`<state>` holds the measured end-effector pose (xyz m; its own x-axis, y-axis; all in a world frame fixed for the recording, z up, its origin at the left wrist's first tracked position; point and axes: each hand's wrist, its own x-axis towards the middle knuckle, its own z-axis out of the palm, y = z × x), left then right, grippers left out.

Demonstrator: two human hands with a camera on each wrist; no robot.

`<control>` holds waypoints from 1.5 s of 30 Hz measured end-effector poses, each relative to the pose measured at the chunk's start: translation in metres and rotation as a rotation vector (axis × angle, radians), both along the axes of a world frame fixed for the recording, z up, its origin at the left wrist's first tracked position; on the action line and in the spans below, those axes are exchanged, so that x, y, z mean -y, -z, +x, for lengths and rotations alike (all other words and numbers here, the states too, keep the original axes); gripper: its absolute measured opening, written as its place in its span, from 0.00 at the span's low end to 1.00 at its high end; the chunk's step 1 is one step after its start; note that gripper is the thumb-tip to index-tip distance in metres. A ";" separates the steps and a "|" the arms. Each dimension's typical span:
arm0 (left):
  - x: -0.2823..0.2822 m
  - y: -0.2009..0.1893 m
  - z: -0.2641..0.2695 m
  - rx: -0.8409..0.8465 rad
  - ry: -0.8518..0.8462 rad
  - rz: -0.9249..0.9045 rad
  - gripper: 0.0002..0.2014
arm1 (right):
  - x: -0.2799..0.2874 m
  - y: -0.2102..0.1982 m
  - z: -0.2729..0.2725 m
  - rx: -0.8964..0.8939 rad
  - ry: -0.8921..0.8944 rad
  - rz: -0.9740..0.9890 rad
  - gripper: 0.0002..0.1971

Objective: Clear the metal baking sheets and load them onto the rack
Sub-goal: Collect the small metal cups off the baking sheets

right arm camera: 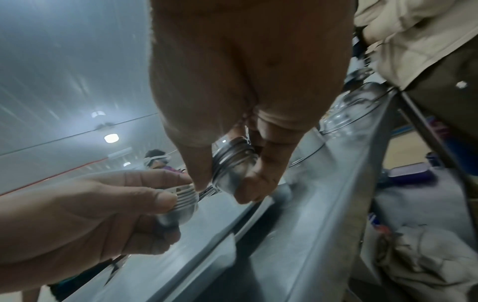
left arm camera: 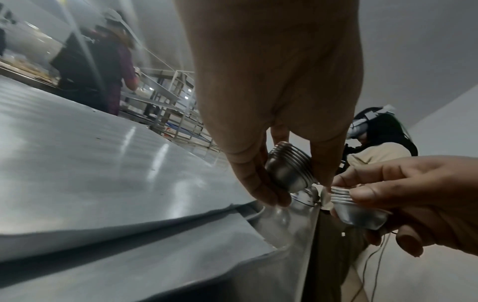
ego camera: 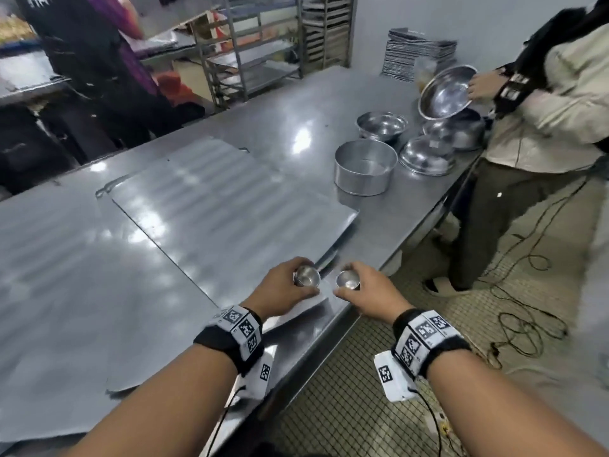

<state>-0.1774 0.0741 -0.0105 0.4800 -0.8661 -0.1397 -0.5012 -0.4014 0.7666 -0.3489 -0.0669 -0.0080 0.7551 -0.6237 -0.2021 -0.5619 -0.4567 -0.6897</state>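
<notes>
Both hands full: my left hand (ego camera: pixel 286 289) pinches a nested stack of small metal cups (ego camera: pixel 307 276), my right hand (ego camera: pixel 369 295) pinches a second cup stack (ego camera: pixel 348 280), both just above the near corner of the baking sheet (ego camera: pixel 217 206) lying flat on the steel table (ego camera: pixel 303 110). Nested, I reckon, to clear the sheet in one go. Rack (ego camera: pixel 250 47) stands well behind.

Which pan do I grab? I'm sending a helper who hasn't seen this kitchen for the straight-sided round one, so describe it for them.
Start at the long stainless steel worktable and follow it to its far right end, where shiny metal bowls are clustered. The straight-sided round metal pan stands upright just left of an upside-down domed steel bowl. Unlike the curved, glossy bowls, it has vertical walls, a flat bottom and a duller finish.
</notes>
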 end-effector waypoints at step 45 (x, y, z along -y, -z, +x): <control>0.385 0.064 -0.021 0.055 -0.272 0.157 0.32 | 0.426 0.068 0.060 -0.112 -0.228 0.048 0.31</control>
